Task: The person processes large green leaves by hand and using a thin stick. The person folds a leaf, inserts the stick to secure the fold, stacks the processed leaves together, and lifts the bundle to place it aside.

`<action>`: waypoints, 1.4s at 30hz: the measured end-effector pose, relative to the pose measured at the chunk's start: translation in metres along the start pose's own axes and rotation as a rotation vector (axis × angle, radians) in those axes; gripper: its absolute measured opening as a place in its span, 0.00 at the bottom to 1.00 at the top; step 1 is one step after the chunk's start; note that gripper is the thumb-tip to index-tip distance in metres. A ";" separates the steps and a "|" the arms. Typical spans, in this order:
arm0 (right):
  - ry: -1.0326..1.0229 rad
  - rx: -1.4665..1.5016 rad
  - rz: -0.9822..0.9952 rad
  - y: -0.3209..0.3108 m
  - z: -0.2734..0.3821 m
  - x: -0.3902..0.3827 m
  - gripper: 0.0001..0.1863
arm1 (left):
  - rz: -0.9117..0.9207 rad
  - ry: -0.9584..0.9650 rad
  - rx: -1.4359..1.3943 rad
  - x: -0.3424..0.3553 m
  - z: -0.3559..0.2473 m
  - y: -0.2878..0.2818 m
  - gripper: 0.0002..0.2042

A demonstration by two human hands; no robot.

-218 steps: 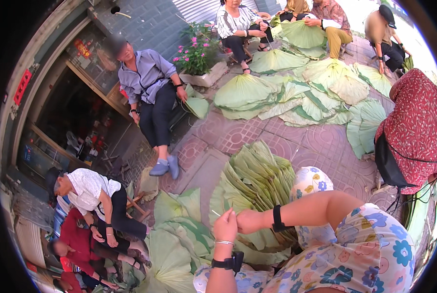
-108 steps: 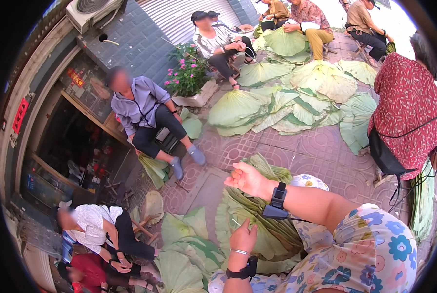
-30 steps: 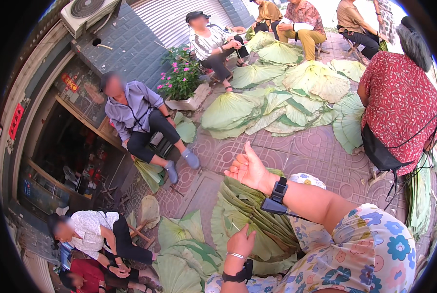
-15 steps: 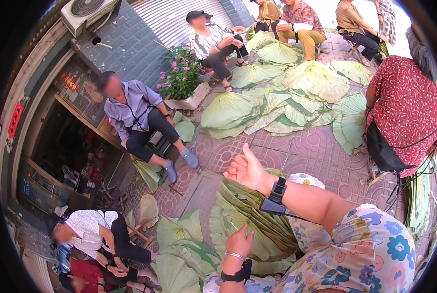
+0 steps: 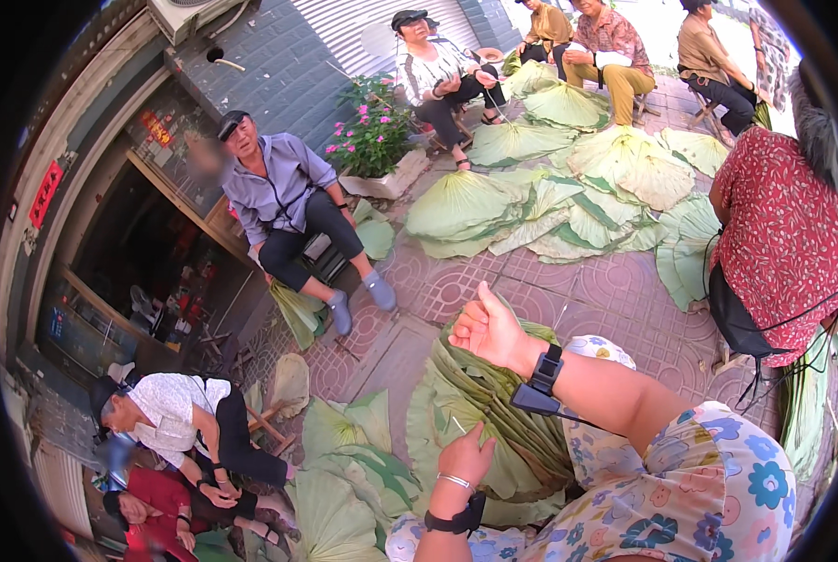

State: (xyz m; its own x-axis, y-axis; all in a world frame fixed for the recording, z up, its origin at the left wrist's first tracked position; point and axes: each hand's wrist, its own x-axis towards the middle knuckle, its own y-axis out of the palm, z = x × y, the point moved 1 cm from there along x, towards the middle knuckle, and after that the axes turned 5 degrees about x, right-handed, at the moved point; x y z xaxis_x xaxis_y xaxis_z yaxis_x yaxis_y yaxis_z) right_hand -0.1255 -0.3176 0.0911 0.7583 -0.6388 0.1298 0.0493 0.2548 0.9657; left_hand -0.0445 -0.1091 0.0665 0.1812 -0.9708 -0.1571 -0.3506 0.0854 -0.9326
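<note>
A folded stack of large green lotus leaves lies in front of me, against my flower-patterned clothing. My left hand is over the stack's near side, its thumb and forefinger closed on a thin white strand whose short end sticks up. Above the stack's far end I hold up my right hand, thumb raised and fingers curled in. Whatever those fingers may hold is too small to make out.
More lotus leaves lie on the left, and wide heaps of leaves cover the paving ahead. Several people sit around: one in a purple shirt, one in red close on the right. A flower planter stands by the wall.
The view has swung slightly, so the surroundings sit further right. Both hands keep nearly the same pose over the leaf stack.
</note>
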 end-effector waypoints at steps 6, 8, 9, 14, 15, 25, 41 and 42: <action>-0.004 -0.024 -0.060 0.003 -0.009 0.000 0.32 | -0.011 0.007 -0.005 -0.002 0.003 0.001 0.21; 0.008 -0.036 -0.043 0.001 -0.011 0.000 0.31 | -0.018 0.009 0.002 -0.003 0.004 0.001 0.21; 0.009 -0.044 -0.028 0.001 -0.011 -0.001 0.31 | -0.014 0.008 0.002 -0.003 0.005 0.001 0.21; 0.029 -0.061 -0.040 0.002 -0.015 -0.001 0.30 | -0.014 -0.004 -0.004 -0.004 0.003 -0.002 0.21; 0.026 -0.072 -0.053 0.003 -0.015 -0.001 0.30 | -0.015 -0.006 -0.006 -0.005 0.002 -0.003 0.21; 0.404 -1.681 0.523 -0.028 -0.074 -0.031 0.16 | -0.560 -0.057 -0.269 -0.003 0.010 -0.017 0.22; -0.759 -1.532 -0.345 -0.017 0.007 0.002 0.40 | -0.497 -0.011 -0.382 -0.009 0.008 -0.008 0.24; -0.853 -1.499 -0.403 -0.016 0.012 0.002 0.40 | -0.503 -0.017 -0.398 -0.009 0.008 -0.008 0.24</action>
State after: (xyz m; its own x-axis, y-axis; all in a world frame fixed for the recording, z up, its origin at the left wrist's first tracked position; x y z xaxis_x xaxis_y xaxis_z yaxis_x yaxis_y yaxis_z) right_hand -0.1327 -0.3321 0.0787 0.0564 -0.8641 0.5001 0.9973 0.0720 0.0119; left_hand -0.0358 -0.0989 0.0723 0.4257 -0.8667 0.2600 -0.5324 -0.4722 -0.7025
